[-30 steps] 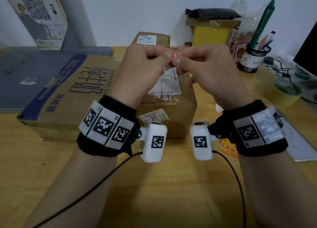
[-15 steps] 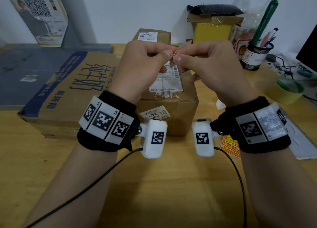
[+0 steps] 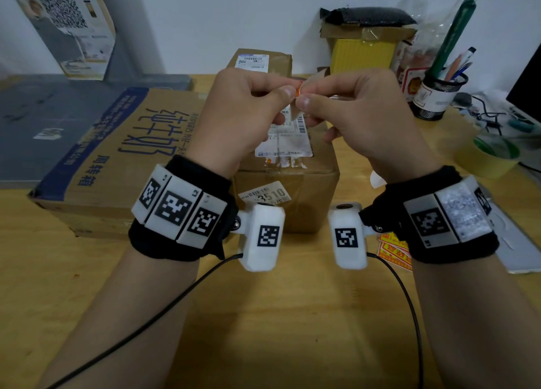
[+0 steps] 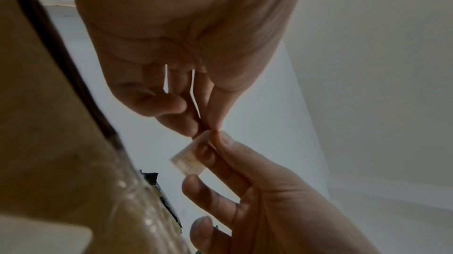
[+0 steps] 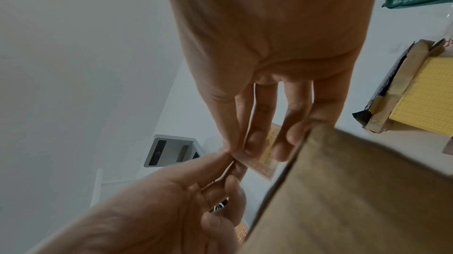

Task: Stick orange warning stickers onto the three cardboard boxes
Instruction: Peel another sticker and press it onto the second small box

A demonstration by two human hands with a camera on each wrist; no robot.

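Head view: small orange warning sticker on pale backing paper (image 3: 296, 93) sits upper centre, pinched between left hand (image 3: 246, 116) and right hand (image 3: 363, 119), both raised above the middle brown cardboard box (image 3: 292, 189) on the tabletop (image 3: 263, 315).

Left wrist view: sticker (image 4: 188, 161) lower centre, right fingers (image 4: 235, 153) clamped on it.

Right wrist view: left fingers (image 5: 220, 163) pinching its corner, probably peeling.

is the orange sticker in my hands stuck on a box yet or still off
Off. The orange sticker is pinched between left hand and right hand in the air above the middle box.
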